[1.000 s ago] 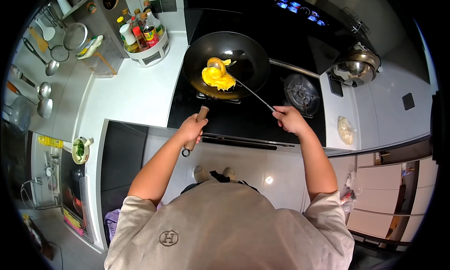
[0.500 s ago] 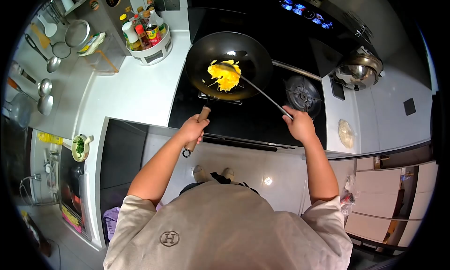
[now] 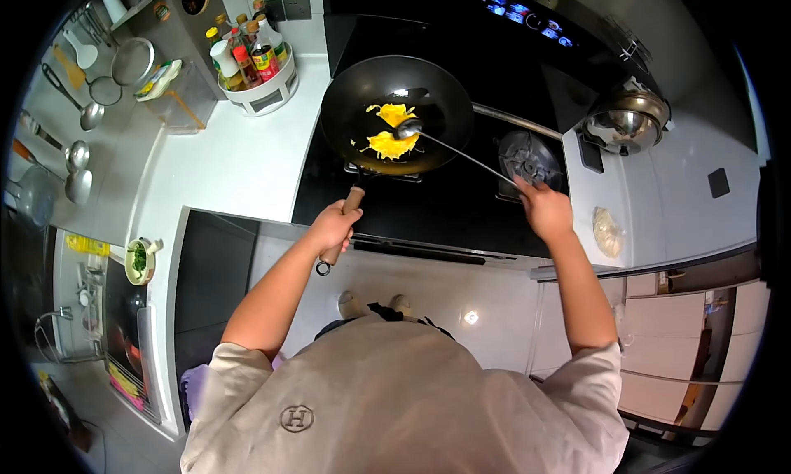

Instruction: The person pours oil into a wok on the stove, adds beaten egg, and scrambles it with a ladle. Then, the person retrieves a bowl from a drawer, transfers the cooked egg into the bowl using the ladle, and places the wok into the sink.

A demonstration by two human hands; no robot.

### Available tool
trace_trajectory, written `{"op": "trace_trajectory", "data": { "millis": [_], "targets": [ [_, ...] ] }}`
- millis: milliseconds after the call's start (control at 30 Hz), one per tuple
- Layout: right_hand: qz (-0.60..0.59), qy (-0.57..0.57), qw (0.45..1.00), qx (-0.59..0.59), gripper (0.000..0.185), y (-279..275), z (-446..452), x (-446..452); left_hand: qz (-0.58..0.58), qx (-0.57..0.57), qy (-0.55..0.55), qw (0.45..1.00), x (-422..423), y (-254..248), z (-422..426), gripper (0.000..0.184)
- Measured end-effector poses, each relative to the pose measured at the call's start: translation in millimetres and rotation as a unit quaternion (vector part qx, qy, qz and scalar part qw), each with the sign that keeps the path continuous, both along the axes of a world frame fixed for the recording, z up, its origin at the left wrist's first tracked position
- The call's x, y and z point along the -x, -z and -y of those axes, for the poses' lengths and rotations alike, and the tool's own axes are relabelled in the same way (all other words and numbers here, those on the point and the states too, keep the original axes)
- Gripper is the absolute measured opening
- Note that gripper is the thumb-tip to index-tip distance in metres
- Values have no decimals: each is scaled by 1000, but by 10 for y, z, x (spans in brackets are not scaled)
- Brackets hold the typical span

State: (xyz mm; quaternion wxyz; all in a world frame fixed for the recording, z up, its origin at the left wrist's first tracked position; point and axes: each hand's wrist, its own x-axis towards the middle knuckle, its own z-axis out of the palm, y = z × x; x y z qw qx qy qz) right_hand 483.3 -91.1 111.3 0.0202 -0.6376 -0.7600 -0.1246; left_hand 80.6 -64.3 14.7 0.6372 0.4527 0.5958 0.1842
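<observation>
Left hand (image 3: 333, 229) grips wok handle (image 3: 353, 200), right hand (image 3: 547, 212) grips ladle (image 3: 408, 129); best practice: wok (image 3: 445, 103) braced, light strokes beneath yellow egg (image 3: 389, 147).

The left hand (image 3: 336, 227) grips the wooden handle (image 3: 353, 200) of a dark wok (image 3: 445, 103), which sits over the left side of a black stove (image 3: 412, 214). The right hand (image 3: 545, 210) holds a long metal ladle (image 3: 470, 157), its bowl down in the wok among yellow pieces of food (image 3: 390, 145). A burner (image 3: 527, 159) lies right of the wok. On the worktop (image 3: 239, 153) to the far left, a white rack (image 3: 265, 95) holds several bottles (image 3: 264, 62).
</observation>
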Motion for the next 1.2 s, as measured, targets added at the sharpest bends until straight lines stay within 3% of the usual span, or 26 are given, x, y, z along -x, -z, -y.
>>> {"op": "trace_trajectory", "data": {
  "millis": [300,467,600,767,867,1067,1200],
  "targets": [
    [44,40,995,74,38,-1187,372,-135,2,9,-6,1000,-26,1,-1,25],
    [53,31,996,69,35,-722,101,184,14,6,-7,1000,-31,15,7,26],
    [-179,-4,983,45,35,58,-259,193,5,4,-4,1000,-14,44,11,26],
    [-237,123,961,65,35,115,-326,669,1,6,-6,1000,-31,-20,17,26],
    [-313,94,935,135,36,345,-422,512,0,5,-9,1000,-14,7,15,25],
    [-182,48,973,135,33,-243,-42,339,3,2,-8,1000,-17,33,6,25],
    [-189,44,968,156,31,-817,186,220,11,9,-9,1000,-22,3,14,26]
  ]
}}
